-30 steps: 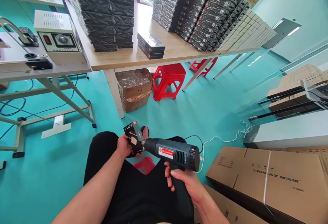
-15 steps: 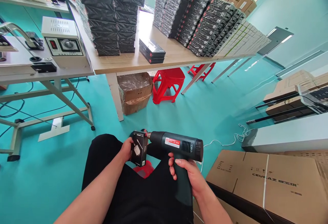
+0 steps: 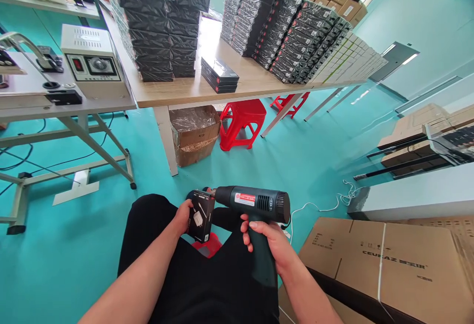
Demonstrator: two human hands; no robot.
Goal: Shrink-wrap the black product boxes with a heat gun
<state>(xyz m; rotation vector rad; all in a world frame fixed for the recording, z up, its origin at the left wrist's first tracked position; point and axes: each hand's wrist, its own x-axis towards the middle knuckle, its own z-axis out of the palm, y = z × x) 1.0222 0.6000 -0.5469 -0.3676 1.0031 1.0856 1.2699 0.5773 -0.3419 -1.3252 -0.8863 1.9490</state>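
Observation:
My left hand (image 3: 184, 216) grips a small black box (image 3: 200, 217) by its left edge, over my lap. A white charger and cable are pictured on the box's front. In my right hand (image 3: 265, 237) is a dark green heat gun (image 3: 255, 203), held by its handle with the fingers wrapped round it. Its nozzle points left at the upper right edge of the box, very close to it; whether they touch I cannot tell.
Ahead stands a wooden table (image 3: 177, 93) with tall stacks of black wrapped boxes (image 3: 163, 27) and a short pile (image 3: 219, 74). Below are a carton of clear film (image 3: 196, 136) and a red stool (image 3: 243, 124). Large cartons (image 3: 377, 260) stand at right; a machine (image 3: 92, 64) sits left.
The heat gun has shifted slightly left and up with my right hand. The box in my left hand has turned a little. The camera view has moved slightly.

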